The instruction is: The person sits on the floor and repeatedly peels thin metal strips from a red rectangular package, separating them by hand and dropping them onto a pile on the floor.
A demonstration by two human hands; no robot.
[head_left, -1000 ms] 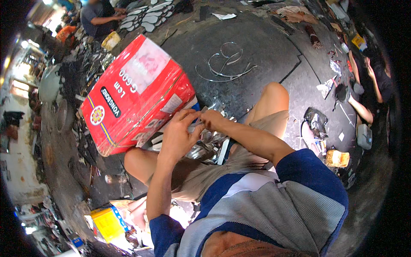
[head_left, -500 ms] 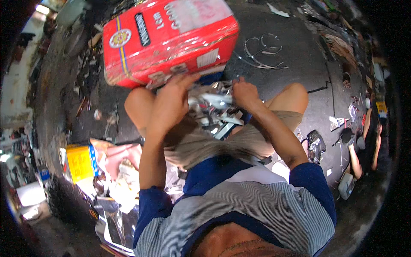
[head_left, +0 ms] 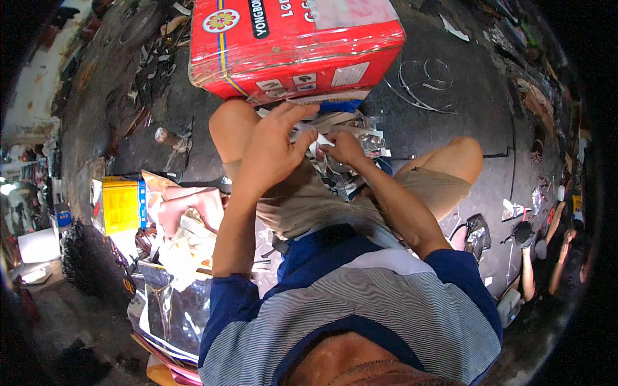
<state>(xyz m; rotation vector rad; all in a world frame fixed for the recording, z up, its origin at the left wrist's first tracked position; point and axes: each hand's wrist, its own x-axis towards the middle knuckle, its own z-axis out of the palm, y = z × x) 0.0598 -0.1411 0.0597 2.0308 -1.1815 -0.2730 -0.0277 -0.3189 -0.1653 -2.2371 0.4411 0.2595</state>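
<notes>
White strip (head_left: 320, 141) near the red box (head_left: 299, 61): hands converged, so my right hand (head_left: 346, 148) pinches it, left hand (head_left: 273, 145) fingers spread.

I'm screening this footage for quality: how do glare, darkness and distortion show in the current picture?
Head view, lower left: pale scraps look washed out, and glints streak a dark glossy sheet; head view, corners: black, with fisheye bending toward the rim; head view, centre: left hand and right hand look fairly sharp.
</notes>
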